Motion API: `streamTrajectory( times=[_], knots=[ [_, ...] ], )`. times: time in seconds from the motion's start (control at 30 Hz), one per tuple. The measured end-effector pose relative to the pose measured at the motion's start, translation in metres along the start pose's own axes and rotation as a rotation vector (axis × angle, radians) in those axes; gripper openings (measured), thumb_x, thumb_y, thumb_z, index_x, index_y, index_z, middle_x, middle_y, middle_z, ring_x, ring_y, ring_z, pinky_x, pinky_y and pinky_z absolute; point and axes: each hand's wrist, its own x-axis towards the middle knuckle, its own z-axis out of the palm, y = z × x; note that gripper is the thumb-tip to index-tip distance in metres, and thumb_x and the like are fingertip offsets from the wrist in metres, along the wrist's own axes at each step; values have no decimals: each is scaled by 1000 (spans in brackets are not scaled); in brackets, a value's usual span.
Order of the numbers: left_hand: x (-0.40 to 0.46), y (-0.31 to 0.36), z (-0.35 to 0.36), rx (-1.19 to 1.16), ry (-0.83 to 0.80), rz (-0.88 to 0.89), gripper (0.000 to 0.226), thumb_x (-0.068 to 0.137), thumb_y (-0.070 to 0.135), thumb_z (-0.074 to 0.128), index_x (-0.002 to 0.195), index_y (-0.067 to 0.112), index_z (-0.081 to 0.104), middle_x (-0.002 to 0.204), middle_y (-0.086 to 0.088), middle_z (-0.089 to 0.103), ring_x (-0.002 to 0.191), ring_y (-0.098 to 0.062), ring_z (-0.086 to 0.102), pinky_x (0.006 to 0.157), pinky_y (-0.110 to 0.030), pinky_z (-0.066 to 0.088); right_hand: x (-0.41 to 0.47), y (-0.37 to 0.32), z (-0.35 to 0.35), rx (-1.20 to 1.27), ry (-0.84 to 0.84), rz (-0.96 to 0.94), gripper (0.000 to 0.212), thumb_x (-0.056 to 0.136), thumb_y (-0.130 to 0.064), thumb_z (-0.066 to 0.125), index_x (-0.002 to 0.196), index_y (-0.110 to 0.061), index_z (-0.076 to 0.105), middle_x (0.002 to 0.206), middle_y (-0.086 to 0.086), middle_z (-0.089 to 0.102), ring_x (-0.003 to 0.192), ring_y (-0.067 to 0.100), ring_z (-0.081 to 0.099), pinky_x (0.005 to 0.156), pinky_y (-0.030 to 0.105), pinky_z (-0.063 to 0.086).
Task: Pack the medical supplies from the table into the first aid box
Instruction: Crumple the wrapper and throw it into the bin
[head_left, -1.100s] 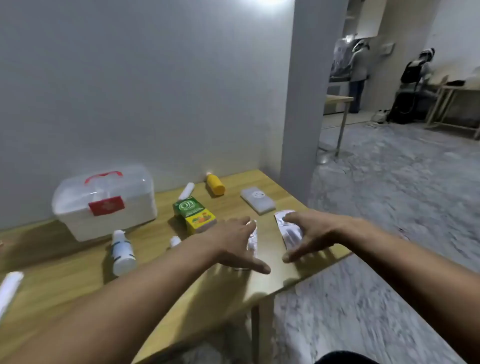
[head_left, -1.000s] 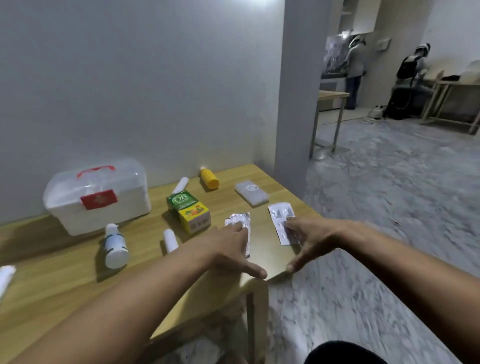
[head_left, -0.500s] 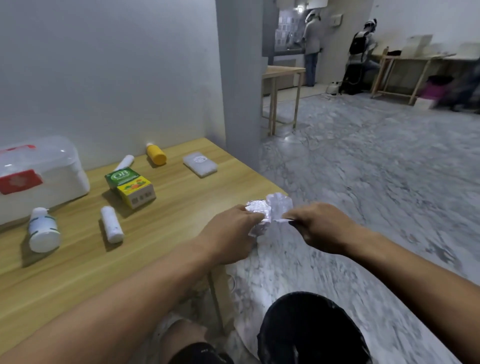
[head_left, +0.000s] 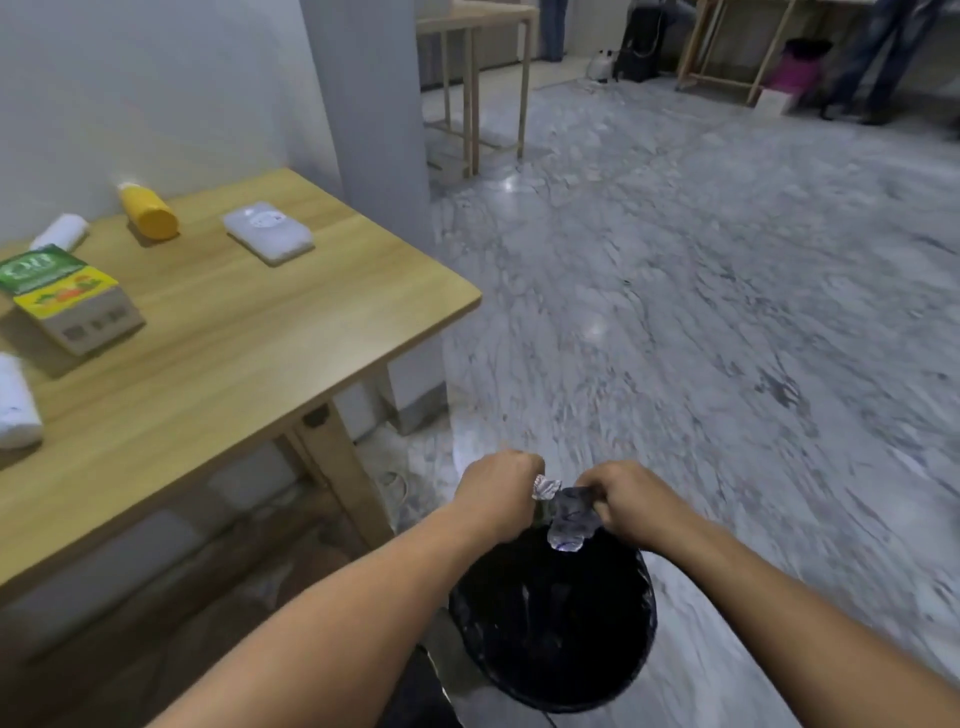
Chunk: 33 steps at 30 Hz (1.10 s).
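Note:
My left hand grips a crumpled silver blister pack, and my right hand grips a second silver blister pack that hangs down. Both hands are off the table, right above a black bin on the floor. On the wooden table lie a green and yellow carton, a yellow bottle, a flat white packet, a white roll and a white bottle at the left edge. The first aid box is out of view.
A grey pillar stands behind the table's far corner. Further back are wooden tables and a person's legs. Marble floor stretches to the right.
My hands picked the two blister packs up off the table and carried them right and down over the black bin. The view swung right, so the first aid box left the frame.

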Motion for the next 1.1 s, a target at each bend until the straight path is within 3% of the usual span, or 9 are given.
streamTrajectory(
  times=[0.2, 0.37, 0.43, 0.5, 0.6, 0.73, 0.97, 1.1],
  knots=[
    [14, 1, 45, -88, -179, -97, 23, 80, 8, 53, 100, 15, 61, 101, -10, 65, 88, -32, 63, 67, -34, 45, 3, 20, 45, -17, -110, 104, 29, 71, -10, 53, 89, -24, 71, 93, 5, 72, 88, 30, 66, 72, 37, 55],
    [19, -6, 48, -156, -313, -90, 54, 80, 28, 67, 131, 20, 52, 129, -3, 60, 116, -26, 58, 96, -38, 49, 2, 35, 50, -47, -165, 157, 27, 86, -26, 60, 113, -25, 65, 113, 6, 68, 103, 28, 63, 83, 37, 53],
    [24, -9, 37, -151, -307, -88, 56, 80, 34, 70, 131, 19, 53, 128, -4, 60, 112, -25, 59, 94, -39, 51, 3, 38, 43, -52, -161, 175, 33, 87, -28, 60, 119, -23, 62, 120, 7, 66, 109, 29, 61, 87, 36, 51],
    [29, -13, 21, -137, -289, -84, 52, 81, 36, 69, 127, 18, 55, 126, -5, 61, 109, -26, 60, 92, -40, 52, 6, 36, 32, -37, -132, 180, 32, 88, -28, 60, 120, -22, 62, 121, 7, 66, 110, 28, 61, 87, 35, 50],
    [35, -13, -10, -104, -285, -56, 62, 84, 39, 66, 139, 18, 47, 140, -4, 52, 123, -26, 54, 100, -39, 47, 14, 24, 3, -14, -69, 150, 35, 87, -31, 62, 121, -21, 63, 121, 4, 67, 107, 25, 63, 90, 35, 49],
    [37, -4, -65, -33, -226, 1, 63, 86, 43, 64, 140, 15, 46, 139, -4, 54, 124, -24, 53, 101, -38, 46, 25, -8, -55, -4, 27, 53, 42, 87, -34, 66, 126, -21, 61, 121, 0, 68, 105, 19, 65, 92, 34, 49],
    [14, 1, -181, -239, -95, -44, 61, 76, 48, 74, 126, 16, 61, 116, -5, 69, 100, -22, 67, 87, -38, 57, 28, -81, -166, -61, 151, -157, 37, 82, -32, 74, 116, -20, 67, 111, -1, 71, 93, 13, 68, 87, 31, 53],
    [-17, -21, -235, -249, -74, -87, 56, 75, 41, 78, 120, 10, 63, 110, -9, 71, 89, -19, 69, 80, -36, 60, 34, -138, -208, -121, 164, -277, 37, 79, -31, 77, 113, -22, 68, 109, -3, 71, 91, 12, 69, 86, 34, 56]
  ],
)
